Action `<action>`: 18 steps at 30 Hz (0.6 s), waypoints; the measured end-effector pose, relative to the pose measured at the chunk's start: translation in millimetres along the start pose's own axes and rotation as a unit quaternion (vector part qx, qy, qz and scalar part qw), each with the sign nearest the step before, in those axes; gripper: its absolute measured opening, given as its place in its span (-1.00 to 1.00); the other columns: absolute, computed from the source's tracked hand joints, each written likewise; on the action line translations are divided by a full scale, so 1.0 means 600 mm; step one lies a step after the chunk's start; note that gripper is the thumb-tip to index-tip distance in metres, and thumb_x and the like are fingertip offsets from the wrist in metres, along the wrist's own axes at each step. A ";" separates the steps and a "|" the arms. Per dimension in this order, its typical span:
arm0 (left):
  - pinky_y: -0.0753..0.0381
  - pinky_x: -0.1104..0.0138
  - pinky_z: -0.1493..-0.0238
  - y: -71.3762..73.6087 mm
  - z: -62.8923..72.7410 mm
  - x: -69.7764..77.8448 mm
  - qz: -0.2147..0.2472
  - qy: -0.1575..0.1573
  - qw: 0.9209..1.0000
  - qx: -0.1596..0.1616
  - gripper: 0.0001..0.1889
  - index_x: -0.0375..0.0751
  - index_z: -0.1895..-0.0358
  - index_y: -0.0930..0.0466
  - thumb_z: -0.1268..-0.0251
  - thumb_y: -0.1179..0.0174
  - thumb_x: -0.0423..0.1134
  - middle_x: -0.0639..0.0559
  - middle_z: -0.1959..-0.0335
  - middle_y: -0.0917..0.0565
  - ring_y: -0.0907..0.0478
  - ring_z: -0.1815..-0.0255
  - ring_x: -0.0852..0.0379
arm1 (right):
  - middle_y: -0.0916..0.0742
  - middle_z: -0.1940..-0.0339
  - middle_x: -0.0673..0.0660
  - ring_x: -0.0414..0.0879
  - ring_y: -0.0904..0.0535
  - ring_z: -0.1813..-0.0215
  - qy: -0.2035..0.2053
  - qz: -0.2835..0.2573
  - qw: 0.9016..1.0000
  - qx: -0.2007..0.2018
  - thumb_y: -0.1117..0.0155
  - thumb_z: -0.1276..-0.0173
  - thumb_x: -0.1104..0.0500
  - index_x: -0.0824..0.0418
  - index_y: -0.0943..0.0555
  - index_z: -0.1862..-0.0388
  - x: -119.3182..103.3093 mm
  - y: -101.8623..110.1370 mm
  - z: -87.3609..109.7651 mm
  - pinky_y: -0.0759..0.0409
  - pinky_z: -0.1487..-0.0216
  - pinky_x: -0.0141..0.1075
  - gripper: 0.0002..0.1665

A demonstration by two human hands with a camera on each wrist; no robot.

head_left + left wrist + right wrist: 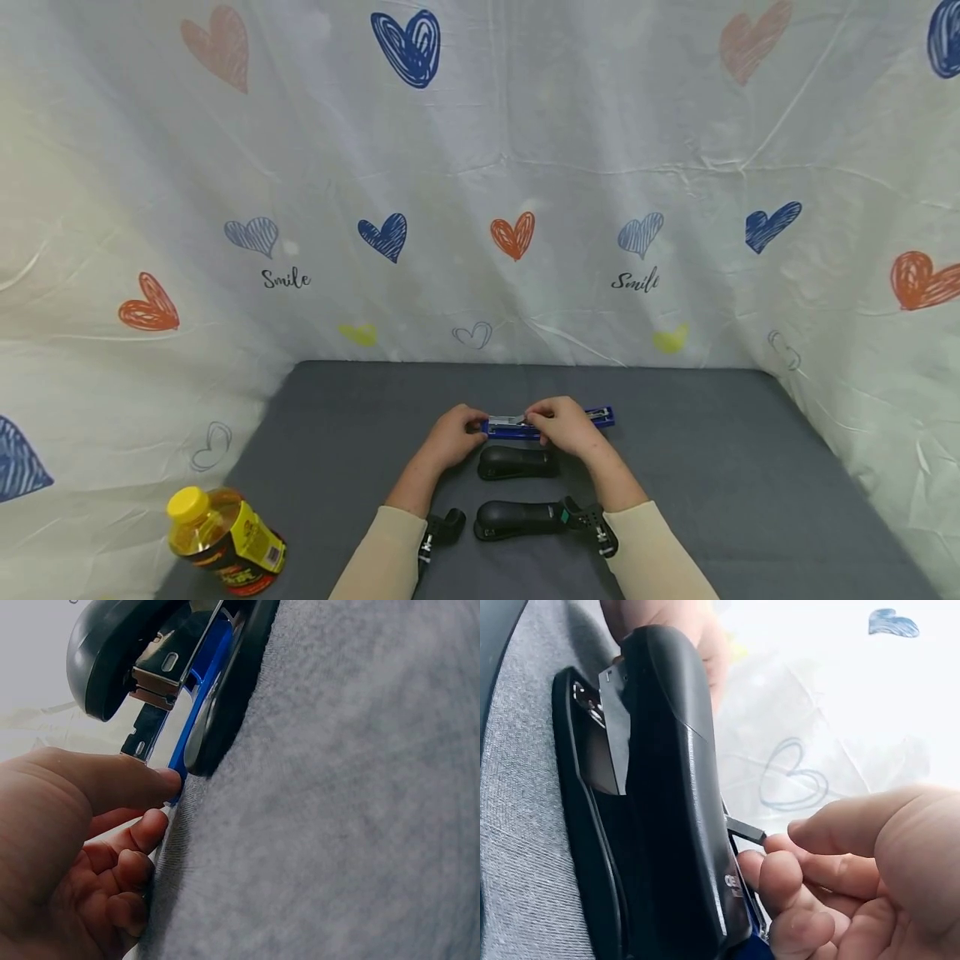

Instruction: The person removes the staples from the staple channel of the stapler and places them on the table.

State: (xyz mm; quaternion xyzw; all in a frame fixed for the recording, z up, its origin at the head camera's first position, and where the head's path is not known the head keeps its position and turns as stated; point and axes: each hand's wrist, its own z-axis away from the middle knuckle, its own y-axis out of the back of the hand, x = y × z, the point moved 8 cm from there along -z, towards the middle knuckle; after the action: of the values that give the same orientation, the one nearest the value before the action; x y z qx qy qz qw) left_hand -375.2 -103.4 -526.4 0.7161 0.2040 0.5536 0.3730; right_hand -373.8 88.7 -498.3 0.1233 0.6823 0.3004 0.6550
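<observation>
A blue stapler (512,432) lies opened out on the grey cloth, its metal magazine showing. My left hand (452,437) pinches its left end between thumb and fingers; in the left wrist view the thumb lies on the blue base (178,761). My right hand (566,427) is over the stapler's middle. Between its fingertips is a short grey strip of staples (746,830), partly hidden behind a black stapler (667,787) in the right wrist view. That black stapler stands just in front of the blue one.
Another black stapler (517,519) lies nearer me, between the forearms. A bottle with a yellow cap (225,542) stands at the front left. The grey table (712,467) ends at a white curtain (570,275) printed with hearts.
</observation>
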 end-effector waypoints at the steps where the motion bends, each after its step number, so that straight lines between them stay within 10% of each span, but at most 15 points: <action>1: -0.53 0.08 0.06 0.000 0.000 0.000 0.000 0.000 1.000 0.000 -0.70 -0.24 -0.11 -0.73 -0.34 -0.36 -0.32 0.03 0.23 -0.58 -0.53 0.18 0.05 | -0.72 0.40 0.17 -0.11 -0.57 0.55 0.000 -0.007 1.000 0.002 -0.25 -0.54 0.22 0.33 -0.75 0.00 0.000 0.000 0.000 -0.52 0.42 -0.23 -0.77; 18: -0.53 0.08 0.06 -0.002 -0.004 -0.006 0.002 0.005 1.000 0.005 -0.70 -0.24 -0.07 -0.74 -0.29 -0.39 -0.32 0.02 0.22 -0.60 -0.55 0.17 0.04 | -0.80 0.25 0.10 -0.05 -0.59 0.46 0.002 -0.032 0.999 0.023 -0.38 -0.42 0.31 0.35 -0.77 -0.02 0.002 -0.011 -0.004 -0.55 0.43 -0.23 -0.76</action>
State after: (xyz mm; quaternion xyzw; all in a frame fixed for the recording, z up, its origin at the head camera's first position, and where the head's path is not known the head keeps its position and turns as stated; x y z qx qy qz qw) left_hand -378.3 -104.5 -529.6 0.7154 0.2068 0.5572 0.3673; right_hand -374.9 83.8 -503.1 0.1157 0.6937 0.2642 0.6600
